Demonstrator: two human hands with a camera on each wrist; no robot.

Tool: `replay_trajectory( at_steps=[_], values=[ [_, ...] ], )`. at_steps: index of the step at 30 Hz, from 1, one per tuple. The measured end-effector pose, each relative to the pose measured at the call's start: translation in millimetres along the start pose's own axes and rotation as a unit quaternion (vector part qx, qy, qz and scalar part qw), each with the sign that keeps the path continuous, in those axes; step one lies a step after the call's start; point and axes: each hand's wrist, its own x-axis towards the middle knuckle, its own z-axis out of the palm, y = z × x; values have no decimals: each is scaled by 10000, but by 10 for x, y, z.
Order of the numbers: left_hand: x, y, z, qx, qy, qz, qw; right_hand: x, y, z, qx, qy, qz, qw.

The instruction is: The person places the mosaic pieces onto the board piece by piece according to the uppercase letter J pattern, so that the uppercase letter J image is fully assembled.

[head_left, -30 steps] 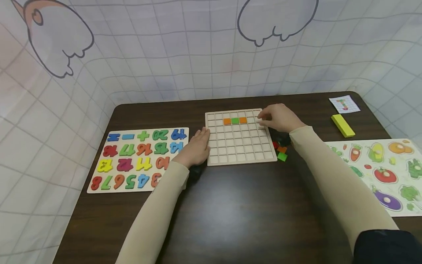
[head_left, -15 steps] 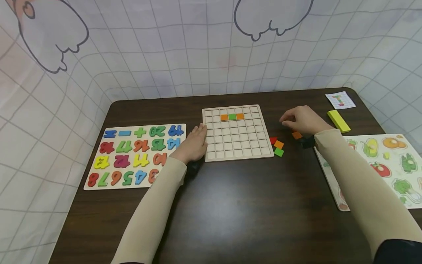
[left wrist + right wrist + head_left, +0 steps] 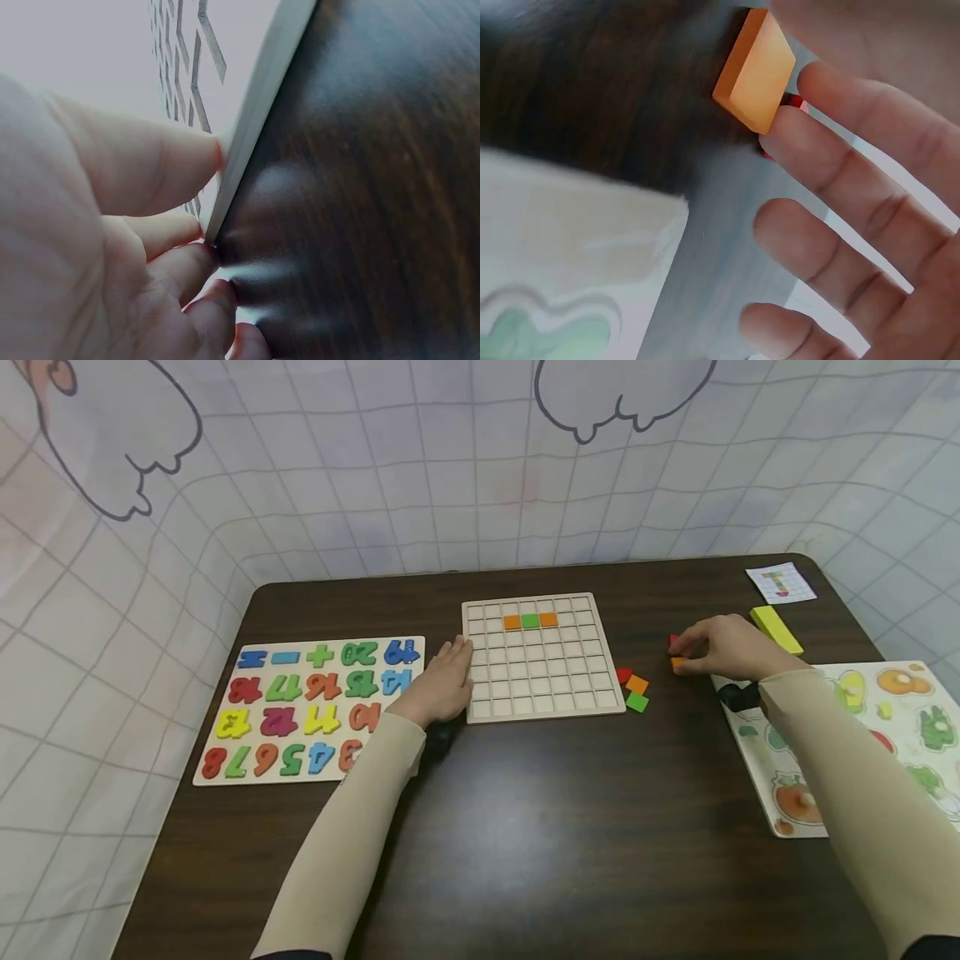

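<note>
A pale wooden grid board (image 3: pixel 540 682) lies mid-table, with orange, green and orange tiles (image 3: pixel 530 621) in one of its upper rows. My left hand (image 3: pixel 437 683) rests against its left edge, fingers fairly straight; in the left wrist view the thumb (image 3: pixel 161 165) touches the board's rim. To the right of the board, my right hand (image 3: pixel 723 647) reaches over an orange tile (image 3: pixel 756 71) and a red tile (image 3: pixel 672 642). In the right wrist view its middle fingertip touches or nearly touches the orange tile's corner, the fingers only slightly bent. Whether the thumb touches is unclear.
Red, orange and green tiles (image 3: pixel 636 686) lie beside the board's right edge. A number puzzle (image 3: pixel 300 693) is at left, a vegetable puzzle (image 3: pixel 757 777) at right. A yellow block (image 3: pixel 776 628) and a pattern card (image 3: pixel 782 583) are at the back right.
My right hand has moved right from the board's upper right side to the orange and red tiles on the table. My left hand stays at the board's edge.
</note>
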Motion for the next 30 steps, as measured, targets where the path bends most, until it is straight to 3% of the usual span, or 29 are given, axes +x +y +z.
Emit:
replay_trajectory(
  at_steps=[8,15,21,30],
  values=[
    [4,-3,-15,-28,57,-13,10000,-62,-33,5,-294,74,-289,9991],
    [16,28,3,-26,8,-45,10000,-20,-51,69,-269,339,-211,9988],
    [20,20,8,-39,14,0,10000,144,-241,113,-177,453,-389,9981],
    [7,-3,18,-62,22,-9,10000,568,-759,238,139,445,-801,9957]
  ],
)
